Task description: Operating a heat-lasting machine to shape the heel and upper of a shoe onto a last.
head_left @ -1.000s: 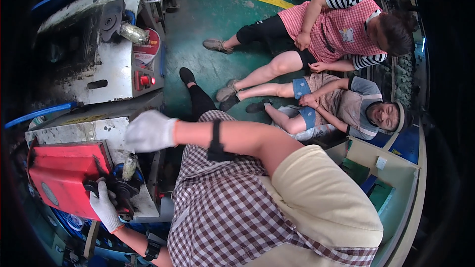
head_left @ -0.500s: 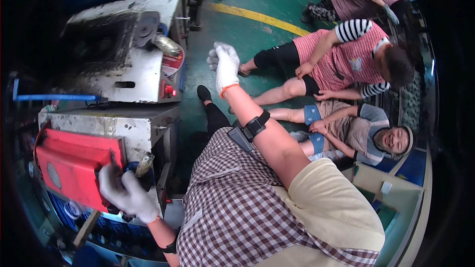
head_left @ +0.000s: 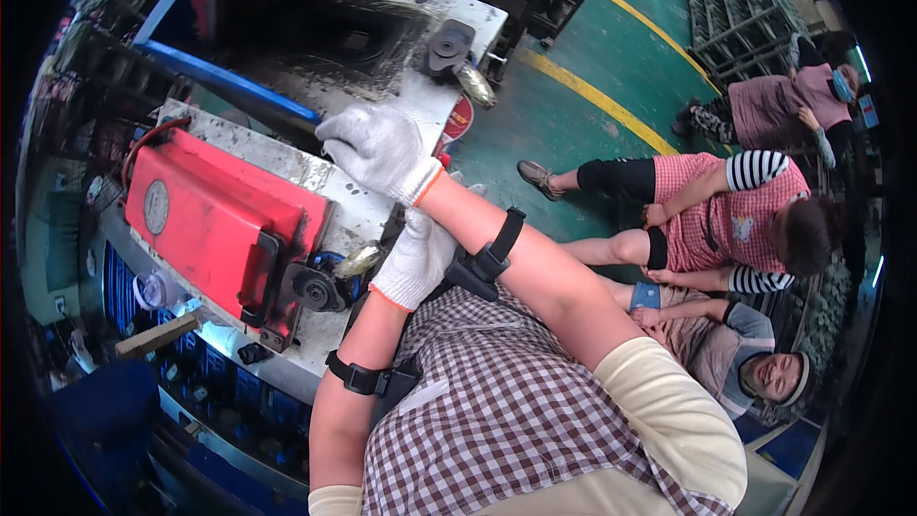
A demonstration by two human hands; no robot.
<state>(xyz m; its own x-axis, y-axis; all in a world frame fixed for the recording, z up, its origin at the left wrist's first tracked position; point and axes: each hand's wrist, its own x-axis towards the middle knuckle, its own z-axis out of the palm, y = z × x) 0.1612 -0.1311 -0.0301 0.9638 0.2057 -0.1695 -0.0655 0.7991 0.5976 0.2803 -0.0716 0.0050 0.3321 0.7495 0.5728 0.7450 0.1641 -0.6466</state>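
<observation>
My right hand (head_left: 382, 151), in a white knit glove with an orange cuff, is over the metal top between two machine stations. Its fingers are curled in; whatever they may hold is hidden. Below my right wrist is my left hand (head_left: 420, 253), gloved the same way, its thumb apart and fingers stretched out, partly covered by my right forearm. Nearest to it is a tape-wrapped handle (head_left: 360, 260) on a dark round knob (head_left: 317, 285), beside a red machine cover (head_left: 210, 220) with a black grip (head_left: 260, 277). I see neither hand touching the cover.
A second station (head_left: 420, 5) with another taped lever (head_left: 473, 84) stands beyond. A blue bar (head_left: 229, 81) juts between the stations. Two people (head_left: 707, 205) sit at the right; another person (head_left: 788, 115) is farther back. A green floor (head_left: 573, 67) carries yellow lines.
My left hand has come away from the red cover's front toward my body. My right hand has moved from over the floor to over the machine top. The view has turned.
</observation>
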